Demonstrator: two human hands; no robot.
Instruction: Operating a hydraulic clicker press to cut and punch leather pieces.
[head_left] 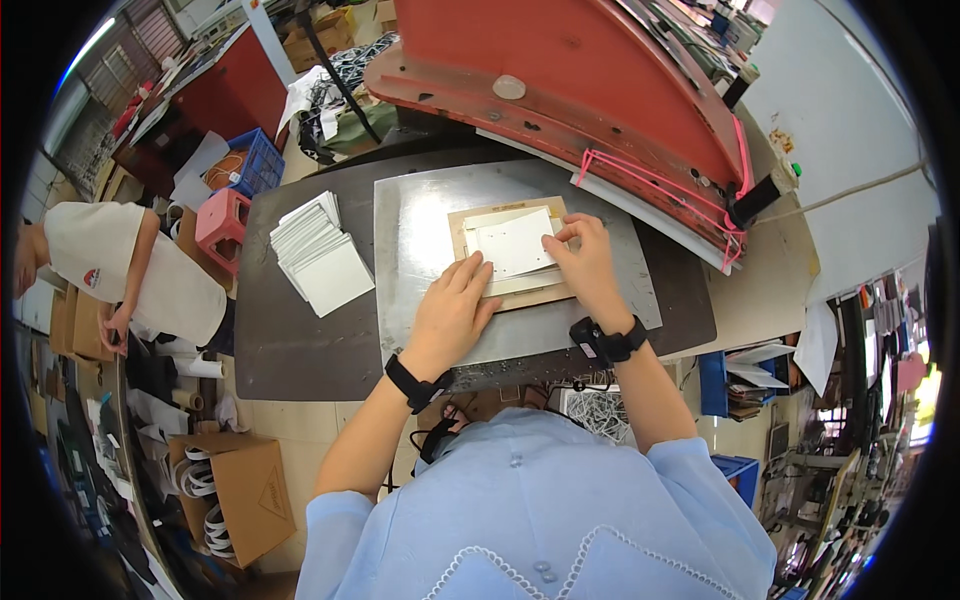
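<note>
White card: thin, flat and rectangular with a few dark specks (512,238), lying slightly askew on more pale sheets over a tan board (458,224), near the middle of the metal plate.
Left hand: palm down (447,312), fingers a little apart, tips at the card's lower left edge.
Right hand: bent over the card's right edge (590,265), thumb and fingers close to it; I can't tell from here whether they pinch it.
Metal plate: smooth grey sheet with a dull shine (412,225), square-cornered, flat on the counter.
Counter: dark, round-cornered top (275,345), specked with bits along the near edge.
Card pile: matching white rectangles fanned out (325,262), left of the plate.
Red machine: heavy painted metal body (560,60) looming over the counter's far side, pink cord (650,180) strung along its edge.
Off to the left: a pink plastic stool (219,222), a blue crate (262,168) and a co-worker in a pale shirt (120,260).
</note>
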